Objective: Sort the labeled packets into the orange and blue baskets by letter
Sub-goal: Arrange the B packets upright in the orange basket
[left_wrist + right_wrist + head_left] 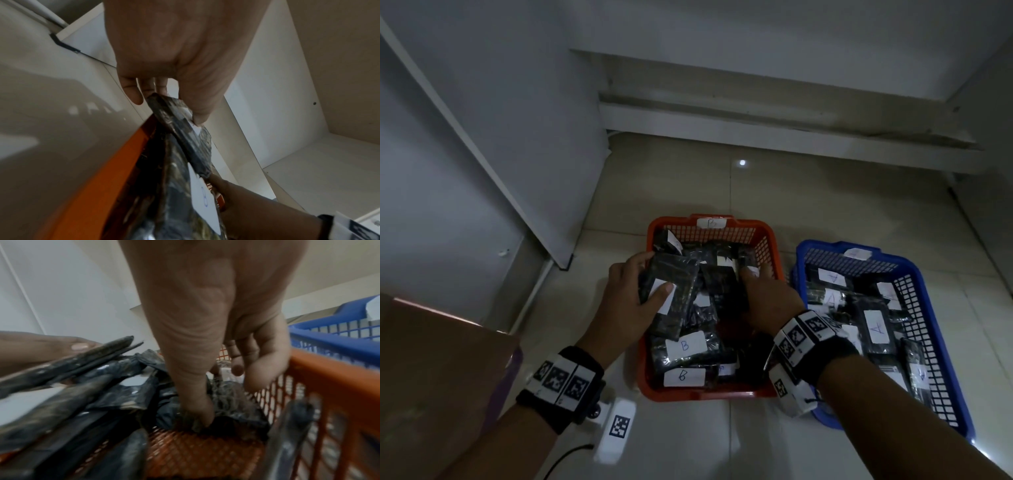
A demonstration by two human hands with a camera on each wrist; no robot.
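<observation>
**Operator:** Head view has both my hands over the orange basket [767, 240]. My left hand [625, 301] grips one black packet [671, 294]: the fingers [643, 258] curl over its far edge and the thumb presses on its white label, so I can't read the letter there.

**Observer:** And the right hand?

**Operator:** My right hand [770, 298] is down among the packets, to the right of that held packet. In the right wrist view the thumb [197, 402] digs into a crumpled black packet [230, 402] near the basket's mesh floor, while the fingers [257, 353] hang curled above it. I cannot tell whether they have closed on it.

**Observer:** How many baskets?

**Operator:** Two, side by side on the tiled floor [756, 442]. The blue basket [941, 342] sits just right of my right wrist.

**Observer:** Count the labels you can read.

**Operator:** Below my left fingers, two packets marked B [685, 346] and [683, 376]. Right of my right hand, in the blue one, I read three marked A: [832, 278], [831, 298] and [877, 329]. More packets lie in both baskets with labels hidden or too blurred to read.

**Observer:** Anything on the baskets themselves?

**Operator:** One white tag [711, 223] on the orange rim beyond my fingers, and one tag [857, 254] on the blue rim; its letter is too faint to read.
</observation>
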